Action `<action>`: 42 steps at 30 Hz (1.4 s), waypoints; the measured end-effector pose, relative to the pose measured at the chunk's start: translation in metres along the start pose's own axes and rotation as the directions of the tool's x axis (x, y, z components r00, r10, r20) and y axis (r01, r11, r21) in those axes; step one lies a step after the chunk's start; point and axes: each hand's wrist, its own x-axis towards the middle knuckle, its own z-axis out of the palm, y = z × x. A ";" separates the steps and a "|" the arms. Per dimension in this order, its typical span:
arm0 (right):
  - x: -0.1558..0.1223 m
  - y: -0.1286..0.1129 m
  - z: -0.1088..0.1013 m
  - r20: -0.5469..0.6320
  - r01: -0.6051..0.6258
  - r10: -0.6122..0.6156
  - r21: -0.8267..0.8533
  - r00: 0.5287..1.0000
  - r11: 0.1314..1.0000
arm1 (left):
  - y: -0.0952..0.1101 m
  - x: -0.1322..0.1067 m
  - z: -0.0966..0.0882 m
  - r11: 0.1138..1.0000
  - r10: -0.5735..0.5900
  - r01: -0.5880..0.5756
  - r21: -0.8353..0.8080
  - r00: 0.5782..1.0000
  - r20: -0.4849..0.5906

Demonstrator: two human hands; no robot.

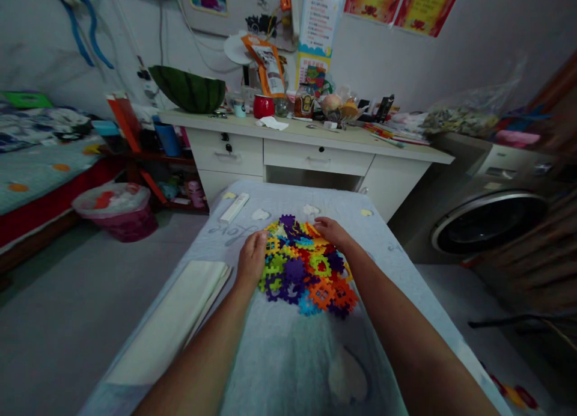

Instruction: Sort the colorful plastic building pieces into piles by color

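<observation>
A pile of plastic interlocking puzzle pieces (295, 270) in purple, orange, yellow, green, red and blue lies on the cloth-covered table (288, 356). Many have notched edges, and some have lattice centres. My left hand (253, 255) rests against the pile's left side, its fingers stretched forward and partly hidden from view. Along the far right side of the pile, my right hand (332, 232) curves with its fingers extended, touching the pieces at the edge. Neither hand shows a piece gripped in it; the pile lies between them.
A folded white cloth (175, 320) lies on the table's left part, with a white remote-like bar (234, 207) beyond it. Behind stands a cluttered white desk (225, 154) bearing a watermelon half (192, 91). A washing machine (491, 193) stands right; a pink basket (119, 214) sits left.
</observation>
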 end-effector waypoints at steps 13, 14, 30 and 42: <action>-0.039 -0.023 -0.015 0.210 0.199 -0.218 0.110 0.953 0.974 | 0.003 0.000 0.000 0.992 -0.066 0.061 -0.109 0.997 -0.043; -0.039 -0.026 -0.017 0.185 0.214 -0.239 0.148 0.953 0.966 | 0.003 0.000 0.000 0.992 -0.065 0.060 -0.110 0.997 -0.045; -0.061 -0.063 0.025 0.320 0.377 -0.371 0.044 0.872 0.925 | -0.001 0.002 0.000 0.979 -0.067 0.060 -0.193 0.997 -0.032; 0.037 -0.056 0.055 0.192 0.328 -0.268 -0.632 0.944 0.702 | -0.007 0.002 0.006 0.988 0.103 -0.102 0.112 0.995 0.004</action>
